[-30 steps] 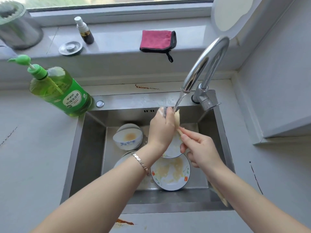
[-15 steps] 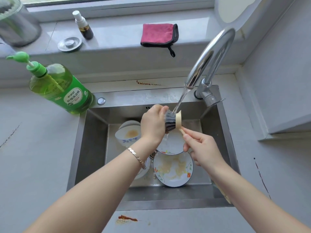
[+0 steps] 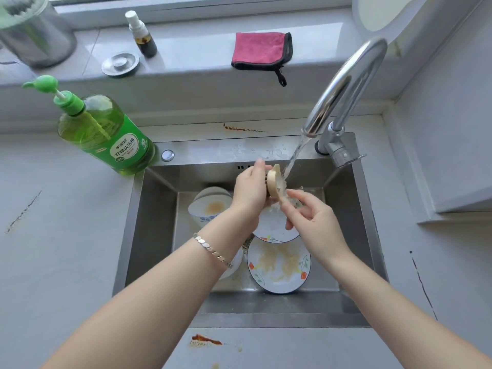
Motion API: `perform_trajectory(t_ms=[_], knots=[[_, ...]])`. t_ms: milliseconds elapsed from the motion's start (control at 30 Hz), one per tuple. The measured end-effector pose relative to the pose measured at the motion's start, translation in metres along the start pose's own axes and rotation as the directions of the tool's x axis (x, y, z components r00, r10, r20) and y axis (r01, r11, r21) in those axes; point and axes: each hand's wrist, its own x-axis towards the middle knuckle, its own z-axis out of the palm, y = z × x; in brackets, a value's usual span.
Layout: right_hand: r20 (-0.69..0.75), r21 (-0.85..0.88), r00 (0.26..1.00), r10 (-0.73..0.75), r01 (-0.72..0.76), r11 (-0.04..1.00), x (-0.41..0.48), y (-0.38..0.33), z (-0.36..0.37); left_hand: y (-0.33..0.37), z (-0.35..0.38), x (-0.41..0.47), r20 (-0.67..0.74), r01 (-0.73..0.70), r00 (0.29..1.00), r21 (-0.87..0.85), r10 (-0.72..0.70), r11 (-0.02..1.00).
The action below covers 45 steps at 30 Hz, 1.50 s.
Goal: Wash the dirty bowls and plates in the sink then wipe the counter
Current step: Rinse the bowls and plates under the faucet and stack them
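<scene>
Head view: on the left counter stands a green soap bottle. In the sink a dirty bowl waits at the far left. The left hand has its grip curled round the bristles of a wooden brush under the running water. The right hand pinches the brush's handle. Nearer lies a smeared plate. I think the brush is being wetted; next it needs soap, then a dish.

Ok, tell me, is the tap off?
No, water streams from the tap onto the brush.
</scene>
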Motion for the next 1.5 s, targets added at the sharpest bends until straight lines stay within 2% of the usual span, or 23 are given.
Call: perform_trajectory(t_ms=[100, 200, 333, 433, 567, 667, 767, 833, 867, 900, 967, 1000, 1033, 1133, 1200, 1267, 1367, 1500], knots=[[0.035, -0.07, 0.999, -0.029, 0.031, 0.997, 0.017, 0.002, 0.013, -0.002, -0.032, -0.002, -0.063, -0.021, 0.998, 0.037, 0.023, 0.999], [0.025, -0.144, 0.996, -0.09, 0.093, 0.985, 0.039, -0.001, 0.023, -0.012, -0.061, -0.006, -0.106, 0.07, 0.993, 0.096, -0.059, 0.993], [0.016, -0.177, 0.988, -0.156, 0.156, 0.972, 0.053, -0.009, 0.023, -0.032, -0.083, -0.012, -0.05, 0.162, 0.987, 0.351, -0.154, 0.922], [0.037, -0.197, 0.991, -0.131, 0.136, 0.971, 0.039, 0.002, 0.005, -0.045, -0.084, -0.01, -0.023, 0.174, 0.983, 0.432, -0.183, 0.885], [0.097, -0.218, 0.995, -0.024, 0.045, 0.975, 0.008, 0.025, -0.03, -0.056, -0.069, -0.009, 0.003, 0.189, 0.977, 0.446, -0.213, 0.875], [0.062, -0.24, 0.998, -0.001, 0.016, 0.971, -0.009, 0.032, -0.054, -0.065, -0.055, -0.011, 0.023, 0.191, 0.973, 0.468, -0.228, 0.863], [-0.052, -0.404, 0.994, -0.099, 0.07, 0.912, -0.02, 0.036, -0.072, -0.075, -0.041, -0.012, 0.042, 0.164, 0.975, 0.524, -0.217, 0.836], [-0.126, -0.564, 0.967, -0.219, 0.112, 0.818, -0.022, 0.047, -0.078, -0.083, -0.033, -0.01, 0.041, 0.157, 0.976, 0.547, -0.214, 0.822], [-0.117, -0.644, 0.966, -0.232, 0.104, 0.758, -0.022, 0.058, -0.079, -0.088, -0.03, -0.009, 0.038, 0.161, 0.975, 0.556, -0.218, 0.816], [-0.08, -0.703, 0.985, -0.15, 0.051, 0.709, -0.02, 0.071, -0.078, -0.094, -0.027, -0.007, 0.036, 0.164, 0.974, 0.565, -0.223, 0.809], [-0.007, -0.8, 0.984, 0.178, -0.112, 0.589, -0.016, 0.097, -0.077, -0.105, -0.024, -0.004, 0.028, 0.175, 0.972, 0.577, -0.234, 0.798], [-0.007, -0.808, 0.964, 0.265, -0.162, 0.567, -0.017, 0.105, -0.078, -0.11, -0.022, -0.004, 0.025, 0.18, 0.971, 0.583, -0.239, 0.792], [-0.027, -0.784, 0.959, 0.281, -0.195, 0.59, -0.019, 0.111, -0.079, -0.114, -0.021, -0.004, 0.021, 0.185, 0.97, 0.589, -0.244, 0.786], [-0.075, -0.725, 0.98, 0.183, -0.179, 0.665, -0.02, 0.119, -0.083, -0.123, -0.018, -0.002, 0.01, 0.195, 0.968, 0.592, -0.249, 0.782], [-0.057, -0.741, 0.972, 0.227, -0.193, 0.643, -0.014, 0.123, -0.087, -0.127, -0.014, 0.001, 0.004, 0.196, 0.969, 0.597, -0.247, 0.778], [-0.081, -0.712, 0.969, 0.232, -0.219, 0.667, -0.007, 0.124, -0.095, -0.129, -0.009, 0.004, 0.003, 0.185, 0.972, 0.609, -0.236, 0.771], [-0.231, -0.646, 0.963, 0.137, -0.258, 0.718, 0.009, 0.125, -0.114, -0.135, 0.001, 0.006, 0.019, 0.174, 0.973, 0.599, -0.232, 0.781], [-0.464, -0.594, 0.885, 0.048, -0.35, 0.724, 0.034, 0.14, -0.144, -0.146, 0.011, 0.005, 0.035, 0.18, 0.968, 0.595, -0.249, 0.783]])
